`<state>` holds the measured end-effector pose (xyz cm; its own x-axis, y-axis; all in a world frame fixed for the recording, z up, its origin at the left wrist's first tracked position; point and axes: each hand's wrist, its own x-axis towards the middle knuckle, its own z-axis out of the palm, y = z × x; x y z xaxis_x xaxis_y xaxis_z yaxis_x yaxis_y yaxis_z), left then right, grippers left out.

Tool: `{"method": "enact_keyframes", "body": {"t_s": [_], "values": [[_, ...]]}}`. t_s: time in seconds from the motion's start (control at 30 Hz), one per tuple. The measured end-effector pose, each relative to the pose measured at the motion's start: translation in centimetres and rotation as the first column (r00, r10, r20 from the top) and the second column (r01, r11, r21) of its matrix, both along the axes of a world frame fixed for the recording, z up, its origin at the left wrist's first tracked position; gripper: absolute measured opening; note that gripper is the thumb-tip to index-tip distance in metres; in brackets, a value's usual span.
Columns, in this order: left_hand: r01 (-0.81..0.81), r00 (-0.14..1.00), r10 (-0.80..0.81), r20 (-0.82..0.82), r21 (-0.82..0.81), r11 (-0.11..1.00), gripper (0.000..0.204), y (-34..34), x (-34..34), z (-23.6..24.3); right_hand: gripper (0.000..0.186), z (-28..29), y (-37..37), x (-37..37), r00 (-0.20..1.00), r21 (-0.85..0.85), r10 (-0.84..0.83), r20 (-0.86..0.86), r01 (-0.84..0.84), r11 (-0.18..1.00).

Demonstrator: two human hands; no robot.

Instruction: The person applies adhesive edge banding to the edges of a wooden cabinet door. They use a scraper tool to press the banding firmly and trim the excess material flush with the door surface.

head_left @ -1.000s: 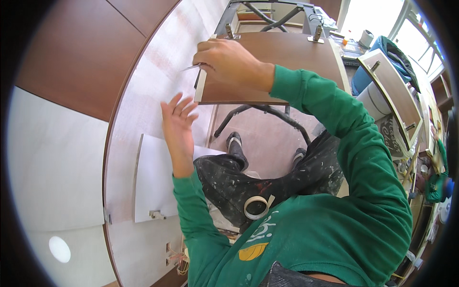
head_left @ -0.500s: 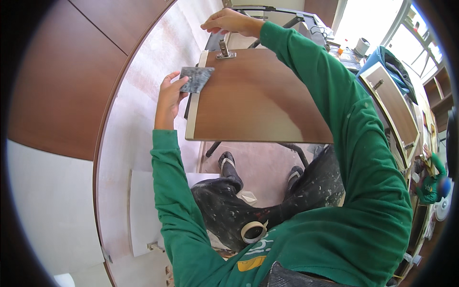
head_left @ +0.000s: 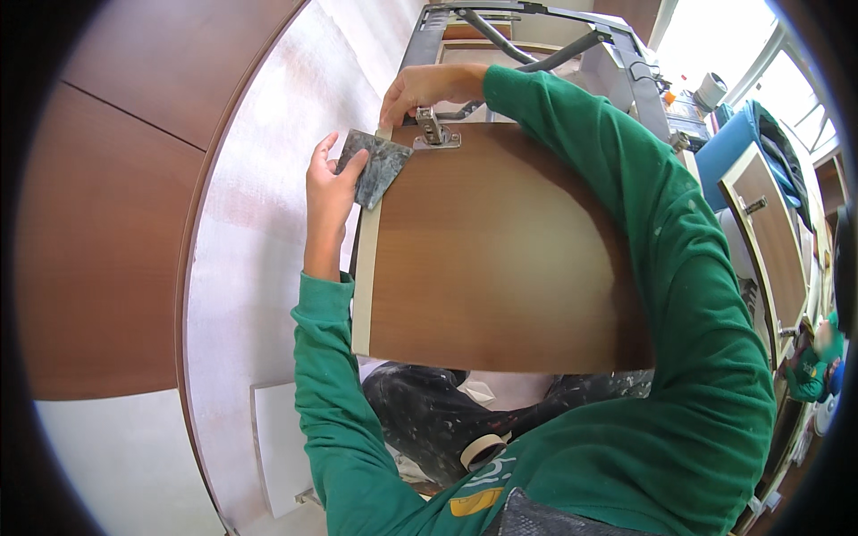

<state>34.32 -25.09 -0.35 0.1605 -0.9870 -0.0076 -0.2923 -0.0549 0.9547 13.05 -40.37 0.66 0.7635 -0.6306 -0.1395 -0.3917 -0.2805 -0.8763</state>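
A brown wood-grain cabinet door (head_left: 509, 268) lies before me, with a cream strip (head_left: 363, 304) along its left edge. My left hand (head_left: 331, 192) grips a mottled grey, squarish sheet (head_left: 380, 170), possibly sandpaper, thumb on top; it overlaps the door's upper left edge. At the far left corner, the bent fingers of my right hand (head_left: 433, 87) close on the door's edge, their tips partly hidden. Just beside that hand a metal hinge (head_left: 435, 132) stands up from the door.
Grey stand framing (head_left: 657, 116) rises beyond the door. A second door (head_left: 767, 232) with hinges leans at the right, near a blue bag (head_left: 726, 152). Another person (head_left: 809, 375) in green works at the far right. A tape roll (head_left: 472, 452) hangs at my waist.
My right hand has come down onto the door's far left corner. The door appears larger and lower in view. The grey sheet has tilted and sits nearer the hinge.
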Motion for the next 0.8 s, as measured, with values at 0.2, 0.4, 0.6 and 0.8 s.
{"method": "enact_keyframes", "body": {"t_s": [0.2, 0.4, 0.6, 0.8], "values": [[-0.132, 0.978, 0.117, -0.173, -0.08, 0.988, 0.063, -0.1, 0.7, -0.9, 0.024, -0.6, 1.5, 0.6, 0.997, -0.016, -0.031, 0.077, 0.032, 0.999], [-0.106, 0.989, 0.107, 0.102, -0.009, 0.994, 0.065, -0.2, 0.9, -0.5, 0.032, 0.0, 1.9, 1.2, 1.0, 0.005, -0.027, 0.016, 0.027, 1.0], [-0.072, 0.997, 0.067, 0.038, 0.141, 0.987, 0.077, -0.6, 0.4, 1.3, 0.036, -0.3, 1.5, 0.9, 0.999, -0.022, 0.026, 0.025, -0.026, 0.999], [0.065, 0.996, -0.054, -0.065, 0.18, 0.981, 0.081, -1.8, 1.4, 1.1, 0.032, 0.1, 1.6, 0.9, 0.998, -0.009, 0.07, 0.009, -0.07, 0.998]]}}
